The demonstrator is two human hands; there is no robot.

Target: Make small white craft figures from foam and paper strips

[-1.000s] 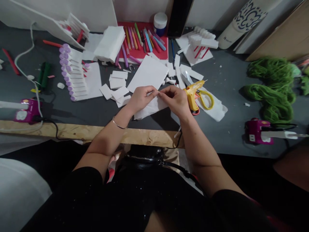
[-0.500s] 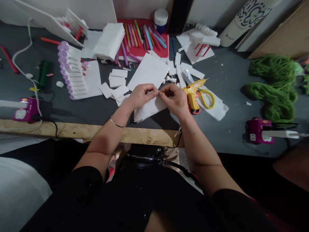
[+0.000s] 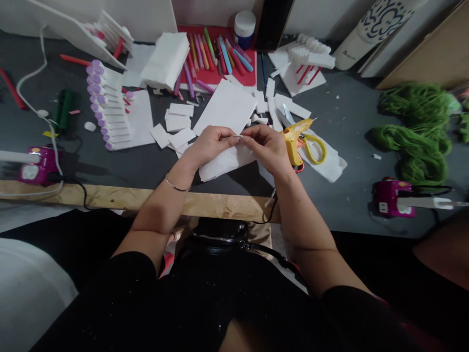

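Both hands meet over a thin white sheet (image 3: 227, 164) near the table's front edge. My left hand (image 3: 214, 145) pinches its upper edge between thumb and fingers. Close beside it, my right hand (image 3: 268, 147) pinches the same edge, thumb tip near the left thumb. The sheet hangs below the fingers, its lower left corner near the table. Behind the hands lies a flat white board (image 3: 225, 107). A yellow glue gun (image 3: 293, 142) lies just right of my right hand, next to yellow-handled scissors (image 3: 315, 150).
Small white cards (image 3: 178, 122) lie left of the board. Crayon-like coloured sticks (image 3: 205, 54) and a white-lidded jar (image 3: 244, 30) stand at the back. Green yarn (image 3: 414, 132) and a purple power block (image 3: 394, 198) are at the right; a wooden strip (image 3: 220, 206) edges the table.
The held sheet has shifted slightly left and up, and its lower part looks more folded or tilted. Both hands remain close together, with their fingertips moved slightly along the edge.
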